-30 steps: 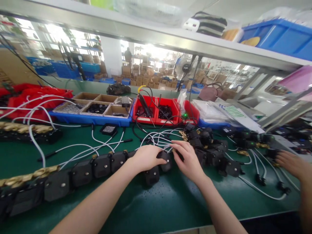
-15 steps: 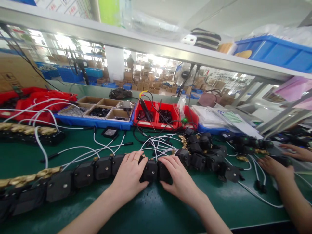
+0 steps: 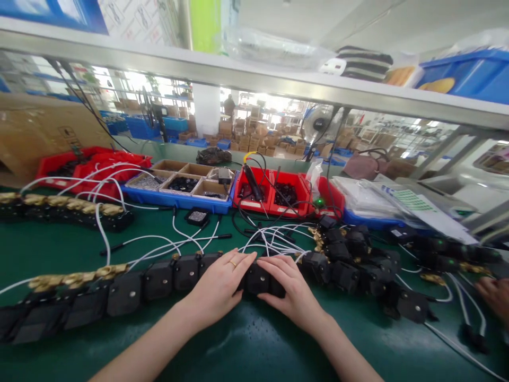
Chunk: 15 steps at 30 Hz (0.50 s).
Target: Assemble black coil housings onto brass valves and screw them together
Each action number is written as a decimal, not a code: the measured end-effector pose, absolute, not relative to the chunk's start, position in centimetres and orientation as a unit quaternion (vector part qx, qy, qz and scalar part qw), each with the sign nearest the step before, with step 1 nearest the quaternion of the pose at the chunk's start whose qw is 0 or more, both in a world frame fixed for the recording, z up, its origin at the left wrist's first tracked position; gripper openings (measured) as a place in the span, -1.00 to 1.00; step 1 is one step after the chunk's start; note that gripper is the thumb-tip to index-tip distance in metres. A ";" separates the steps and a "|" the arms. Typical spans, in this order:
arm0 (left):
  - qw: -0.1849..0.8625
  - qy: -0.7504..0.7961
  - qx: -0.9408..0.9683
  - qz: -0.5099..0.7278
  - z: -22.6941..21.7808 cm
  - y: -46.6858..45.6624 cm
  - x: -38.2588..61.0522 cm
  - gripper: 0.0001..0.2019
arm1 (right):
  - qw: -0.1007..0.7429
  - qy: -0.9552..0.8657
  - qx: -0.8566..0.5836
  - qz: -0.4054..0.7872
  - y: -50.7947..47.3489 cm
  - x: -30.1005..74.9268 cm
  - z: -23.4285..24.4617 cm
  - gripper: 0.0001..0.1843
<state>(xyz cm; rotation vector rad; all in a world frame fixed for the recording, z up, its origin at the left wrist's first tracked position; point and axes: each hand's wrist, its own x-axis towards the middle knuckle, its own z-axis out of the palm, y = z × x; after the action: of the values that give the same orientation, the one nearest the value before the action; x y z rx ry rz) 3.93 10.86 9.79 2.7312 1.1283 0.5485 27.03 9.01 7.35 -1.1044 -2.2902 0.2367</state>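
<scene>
A row of black box-shaped units (image 3: 124, 293) with brass fittings (image 3: 79, 277) and white cables runs across the green bench. My left hand (image 3: 222, 284) is wrapped over units in this row, its fingers on top and its thumb at the front; a ring is on one finger. Right beside it, my right hand (image 3: 292, 286) grips the row's right end in the same way. A black unit (image 3: 257, 278) shows between the two hands, and their index fingertips nearly meet above it. My fingers hide the tops of the gripped units.
More black units (image 3: 344, 276) are piled to the right. Behind stand a blue tray (image 3: 178, 199) of small parts, red bins (image 3: 251, 204) and a screwdriver-like tool (image 3: 254, 183). A shelf (image 3: 254, 71) crosses overhead. A co-worker's hand (image 3: 495, 294) is at the right edge.
My left hand has come closer to my right along the row, narrowing the gap between them. The view has turned left, and less of the co-worker's hands shows.
</scene>
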 end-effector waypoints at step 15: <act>0.044 0.498 0.863 0.072 11.1 10.3 -2.9 -0.30 | 0.252 -0.790 -0.556 0.057 6.3 31.4 4.8 -0.15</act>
<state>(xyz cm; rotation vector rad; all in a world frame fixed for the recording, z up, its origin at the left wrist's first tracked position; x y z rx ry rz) -2.89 10.33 11.12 2.6374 1.5232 0.2208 31.44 6.31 4.81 -1.5116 -2.1490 0.1555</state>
